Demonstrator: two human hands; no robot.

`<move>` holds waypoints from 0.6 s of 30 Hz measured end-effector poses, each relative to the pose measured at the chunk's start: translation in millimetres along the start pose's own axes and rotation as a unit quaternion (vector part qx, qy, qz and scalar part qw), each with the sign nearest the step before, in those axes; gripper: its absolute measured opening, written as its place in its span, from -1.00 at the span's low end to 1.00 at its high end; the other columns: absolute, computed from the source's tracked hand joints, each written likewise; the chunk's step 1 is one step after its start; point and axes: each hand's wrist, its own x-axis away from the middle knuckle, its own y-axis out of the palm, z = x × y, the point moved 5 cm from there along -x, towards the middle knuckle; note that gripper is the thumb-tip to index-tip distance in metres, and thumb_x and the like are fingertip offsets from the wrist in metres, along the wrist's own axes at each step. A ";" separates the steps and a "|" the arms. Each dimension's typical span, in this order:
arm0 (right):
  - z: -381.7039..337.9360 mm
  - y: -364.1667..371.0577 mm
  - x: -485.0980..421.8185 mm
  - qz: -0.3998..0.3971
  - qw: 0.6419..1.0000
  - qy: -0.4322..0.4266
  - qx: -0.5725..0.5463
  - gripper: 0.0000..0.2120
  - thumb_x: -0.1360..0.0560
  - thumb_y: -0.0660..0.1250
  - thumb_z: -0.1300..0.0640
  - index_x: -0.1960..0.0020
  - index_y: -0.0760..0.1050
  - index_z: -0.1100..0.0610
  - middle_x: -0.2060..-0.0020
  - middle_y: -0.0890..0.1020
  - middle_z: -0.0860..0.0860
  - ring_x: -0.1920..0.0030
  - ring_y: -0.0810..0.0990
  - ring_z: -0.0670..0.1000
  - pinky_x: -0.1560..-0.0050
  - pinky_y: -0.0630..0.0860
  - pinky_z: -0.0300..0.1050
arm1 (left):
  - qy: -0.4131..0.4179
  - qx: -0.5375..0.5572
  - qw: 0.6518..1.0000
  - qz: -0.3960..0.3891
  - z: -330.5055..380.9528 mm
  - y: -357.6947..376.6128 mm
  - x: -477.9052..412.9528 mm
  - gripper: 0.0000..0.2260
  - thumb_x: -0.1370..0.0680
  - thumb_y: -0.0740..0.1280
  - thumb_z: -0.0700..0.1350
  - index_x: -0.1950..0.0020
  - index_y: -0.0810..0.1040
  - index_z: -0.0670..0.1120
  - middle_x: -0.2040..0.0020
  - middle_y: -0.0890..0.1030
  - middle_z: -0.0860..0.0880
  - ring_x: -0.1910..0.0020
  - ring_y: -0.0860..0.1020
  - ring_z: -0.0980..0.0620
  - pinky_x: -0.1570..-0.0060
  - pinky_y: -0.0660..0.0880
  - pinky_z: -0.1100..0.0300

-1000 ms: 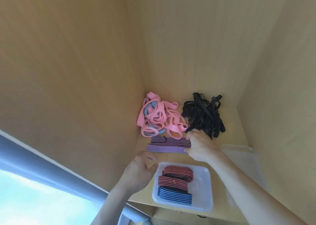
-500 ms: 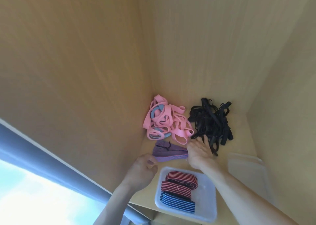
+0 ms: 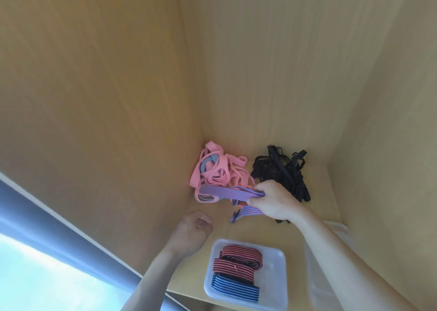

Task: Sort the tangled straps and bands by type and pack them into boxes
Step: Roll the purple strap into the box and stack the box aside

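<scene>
My right hand [image 3: 274,200] grips a folded purple striped strap [image 3: 227,192] and holds it just above the shelf, its ends hanging loose. Behind it lies a tangle of pink bands [image 3: 217,172] with a blue one among them, and to the right a heap of black straps [image 3: 283,171]. A clear plastic box [image 3: 274,273] near the front edge holds two red striped straps [image 3: 238,260] and a blue striped strap [image 3: 234,288]. Left of the box hovers my left hand [image 3: 191,233], fingers curled and holding nothing.
All this sits on a wooden shelf [image 3: 324,206] closed in by wooden walls at the left, back and right. A second clear box or lid [image 3: 331,263] lies at the right, partly under my right arm. The shelf's front edge runs just below the box.
My right hand has closed on the purple strap and lifted it off the shelf; it now hangs partly unfolded. My left hand has stayed near the box.
</scene>
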 end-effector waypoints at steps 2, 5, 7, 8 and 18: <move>-3.0 -9.2 3.8 -0.011 0.996 -0.001 -0.092 -0.78 -0.51 0.40 0.11 0.25 0.56 0.22 0.44 0.54 0.00 0.42 0.53 -0.03 0.37 0.41 -0.15 | -0.014 0.043 0.999 -0.015 9.1 2.9 1.8 -0.90 -0.55 0.36 -0.26 0.08 0.63 -0.08 0.17 0.61 0.00 0.25 0.55 0.04 0.33 0.40 0.39; -8.0 -22.0 10.8 -0.025 0.979 0.000 -0.202 -0.85 -0.54 0.39 0.16 0.11 0.66 0.23 0.36 0.69 0.10 0.36 0.63 0.03 0.32 0.50 -0.08 | -0.033 0.098 0.993 -0.054 26.1 7.2 5.0 -0.87 -0.55 0.32 -0.25 0.13 0.64 -0.12 0.19 0.69 -0.02 0.36 0.55 0.07 0.45 0.34 0.33; -12.4 -32.5 15.8 -0.023 0.965 -0.007 -0.260 -0.86 -0.55 0.39 0.20 0.13 0.68 0.19 0.35 0.69 0.13 0.36 0.63 0.05 0.34 0.52 -0.12 | -0.055 0.141 0.983 -0.104 39.0 11.9 6.9 -0.82 -0.58 0.29 -0.19 0.14 0.66 -0.15 0.25 0.71 -0.09 0.46 0.51 0.03 0.51 0.28 0.27; -15.5 -37.7 18.9 -0.025 0.955 -0.013 -0.294 -0.86 -0.56 0.38 0.22 0.14 0.69 0.20 0.33 0.69 0.15 0.36 0.64 0.04 0.36 0.52 -0.15 | -0.071 0.156 0.976 -0.134 44.4 15.9 8.6 -0.76 -0.60 0.27 -0.12 0.16 0.66 -0.16 0.31 0.68 -0.14 0.52 0.46 0.01 0.53 0.23 0.25; -57.2 -67.6 60.3 -0.038 0.894 -0.083 -0.439 -0.67 -0.38 0.42 0.08 0.02 0.67 0.34 0.20 0.60 0.32 0.30 0.55 0.16 0.30 0.35 -0.04 | -0.133 0.540 0.780 -0.285 99.7 48.4 20.7 -0.21 -0.54 0.10 0.40 -0.35 0.46 -0.30 -0.22 0.61 -0.34 -0.04 0.67 -0.24 0.19 0.61 0.05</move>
